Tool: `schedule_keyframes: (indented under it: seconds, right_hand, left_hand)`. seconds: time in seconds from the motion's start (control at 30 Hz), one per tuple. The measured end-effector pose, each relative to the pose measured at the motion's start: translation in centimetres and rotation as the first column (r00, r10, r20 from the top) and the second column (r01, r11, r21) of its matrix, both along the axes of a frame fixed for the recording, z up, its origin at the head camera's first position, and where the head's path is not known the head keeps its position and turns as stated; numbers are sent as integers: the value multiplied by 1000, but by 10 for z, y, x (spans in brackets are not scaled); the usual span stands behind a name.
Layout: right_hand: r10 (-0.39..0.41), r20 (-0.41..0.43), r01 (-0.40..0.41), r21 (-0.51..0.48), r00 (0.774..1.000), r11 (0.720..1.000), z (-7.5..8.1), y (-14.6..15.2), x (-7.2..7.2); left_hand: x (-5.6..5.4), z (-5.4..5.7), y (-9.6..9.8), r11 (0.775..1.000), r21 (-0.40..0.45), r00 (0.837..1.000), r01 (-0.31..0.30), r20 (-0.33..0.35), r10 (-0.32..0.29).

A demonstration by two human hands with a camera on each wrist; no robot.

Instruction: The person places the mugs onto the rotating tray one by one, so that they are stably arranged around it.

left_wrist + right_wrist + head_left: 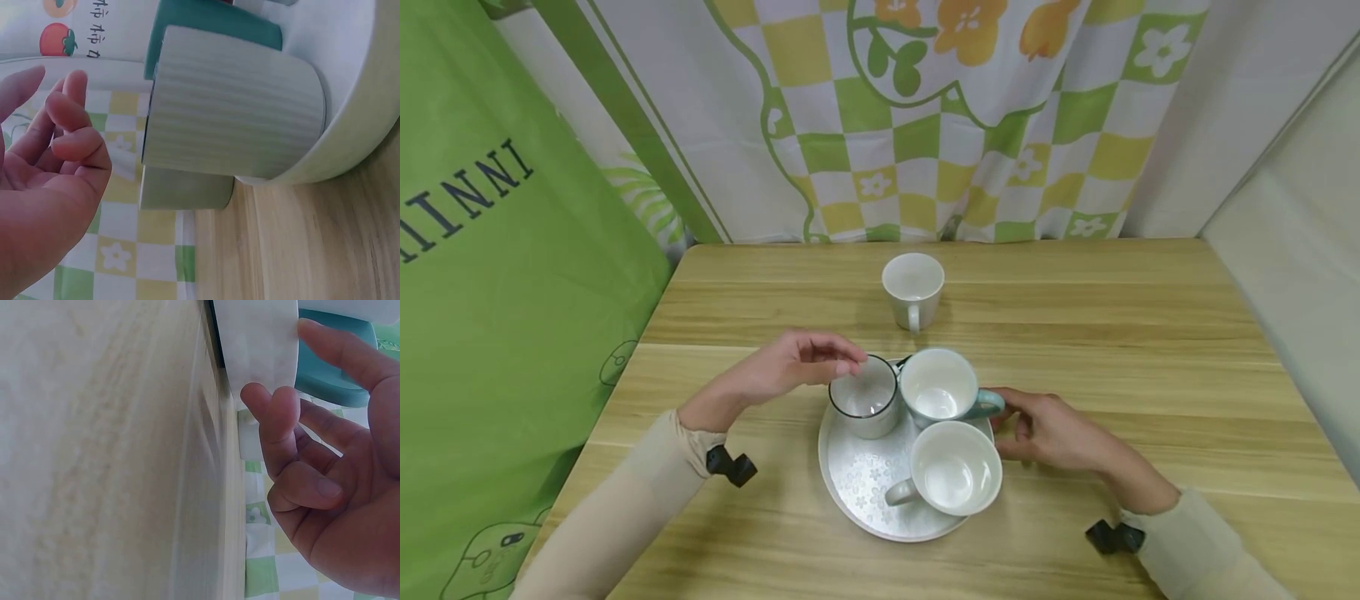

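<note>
A round silver-white tray [865,500] carries three mugs. At its left back stands a dark-rimmed mug [874,422], ribbed in the left wrist view. My left hand [801,362] hovers at that mug's rim, its fingers loosely bent and holding nothing. Beside it stands a teal mug [938,387] with a white inside, its handle pointing right. A white mug [955,471] sits at the front right, handle to the left. My right hand [1045,429] is at the tray's right side, with thumb and fingertips [256,397] spread along the tray's side wall [259,344], below the teal handle.
Behind the tray a fourth, white mug [913,292] stands on the wooden table [1112,333], its handle facing me. A checkered, flowered curtain [917,150] hangs at the table's back edge. Green cloth [497,292] hangs on the left, pale cloth [1300,225] on the right.
</note>
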State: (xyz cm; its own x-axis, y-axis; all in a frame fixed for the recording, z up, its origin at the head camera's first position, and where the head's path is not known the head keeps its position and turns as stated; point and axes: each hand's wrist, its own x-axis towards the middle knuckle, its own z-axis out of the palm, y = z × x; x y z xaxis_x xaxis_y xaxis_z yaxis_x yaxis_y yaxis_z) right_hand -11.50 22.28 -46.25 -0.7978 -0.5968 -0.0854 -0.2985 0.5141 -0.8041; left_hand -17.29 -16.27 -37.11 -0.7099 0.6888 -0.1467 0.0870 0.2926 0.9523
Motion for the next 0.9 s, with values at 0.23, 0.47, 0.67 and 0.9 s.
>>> schedule_keyframes:
  seconds: [0.23,0.47,0.67,0.9]
  right_hand:
    - [-4,-6,4,1,1000,1000,1,0,1]
    - [0,-5,0,6,1000,1000,1,0,0]
    - [3,-9,-3,7,1000,1000,1,0,0]
    - [3,-14,-3,4,1000,1000,2,0,1]
  left_hand:
    - [-20,-11,5,990,-32,990,-137,-38,136]
    - [-38,-27,9,976,-81,979,-201,-48,198]
    - [-52,-39,15,959,-102,964,-263,-70,257]
    - [-65,-51,22,947,-126,954,-295,13,299]
